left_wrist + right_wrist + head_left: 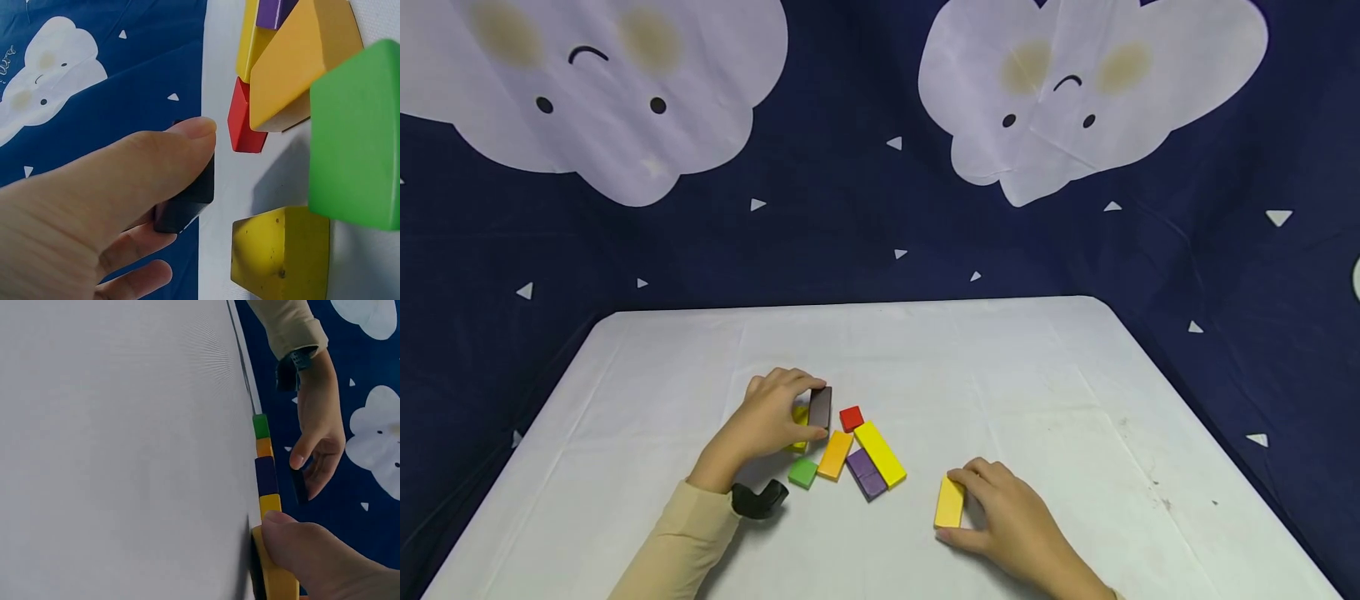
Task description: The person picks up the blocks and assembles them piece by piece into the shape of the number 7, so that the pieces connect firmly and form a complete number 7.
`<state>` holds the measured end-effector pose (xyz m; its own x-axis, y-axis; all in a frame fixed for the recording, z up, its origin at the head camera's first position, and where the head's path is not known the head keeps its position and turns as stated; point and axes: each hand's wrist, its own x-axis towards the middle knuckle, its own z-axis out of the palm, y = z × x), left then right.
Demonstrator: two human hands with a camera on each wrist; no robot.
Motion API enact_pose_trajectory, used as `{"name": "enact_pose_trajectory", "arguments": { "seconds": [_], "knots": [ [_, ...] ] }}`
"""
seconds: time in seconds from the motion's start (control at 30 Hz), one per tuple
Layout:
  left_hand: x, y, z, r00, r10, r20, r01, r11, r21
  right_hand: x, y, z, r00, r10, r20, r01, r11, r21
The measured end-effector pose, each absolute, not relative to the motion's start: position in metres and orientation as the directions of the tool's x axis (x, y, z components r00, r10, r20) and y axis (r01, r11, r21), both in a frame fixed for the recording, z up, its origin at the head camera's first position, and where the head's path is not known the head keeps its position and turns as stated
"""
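My left hand (pixel 767 417) pinches a dark grey, nearly black block (pixel 821 407) by its ends between thumb and fingers. In the left wrist view that dark block (pixel 187 203) is raised off the table. Farther right, my right hand (pixel 1007 521) grips a yellow block (pixel 950 502) between thumb and fingers, low over the table; whether it touches the cloth I cannot tell. Just behind the dark block, partly hidden by my left hand, is an olive-yellow block (pixel 800 417). Closest to the left wrist stands a green block (pixel 802 473).
Between the hands lie an orange block (pixel 835 456), a small red block (pixel 852 418), a purple block (pixel 867 475) and a long yellow block (pixel 881 454), close together. A white cloth covers the table (pixel 1075 400). Behind hangs a dark blue curtain (pixel 835 167) with clouds.
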<state>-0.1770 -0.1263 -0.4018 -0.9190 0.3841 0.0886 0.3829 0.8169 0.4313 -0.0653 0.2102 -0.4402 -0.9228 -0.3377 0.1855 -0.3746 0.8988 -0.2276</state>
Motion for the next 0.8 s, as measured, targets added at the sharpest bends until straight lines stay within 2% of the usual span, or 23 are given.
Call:
{"name": "enact_pose_trajectory", "arguments": {
  "seconds": [0.23,0.8],
  "knots": [
    [-0.1764,-0.1269,-0.4014,-0.92,0.382,0.092,0.382,0.815,0.435,-0.0634,0.2109,-0.448,-0.917,-0.332,0.22,-0.38,0.896,-0.228],
    [-0.1754,-0.1311,-0.4019,-0.919,0.38,0.105,0.386,0.814,0.434,-0.0618,0.2197,-0.4461,-0.915,-0.351,0.2,-0.394,0.884,-0.251]
  ]
}}
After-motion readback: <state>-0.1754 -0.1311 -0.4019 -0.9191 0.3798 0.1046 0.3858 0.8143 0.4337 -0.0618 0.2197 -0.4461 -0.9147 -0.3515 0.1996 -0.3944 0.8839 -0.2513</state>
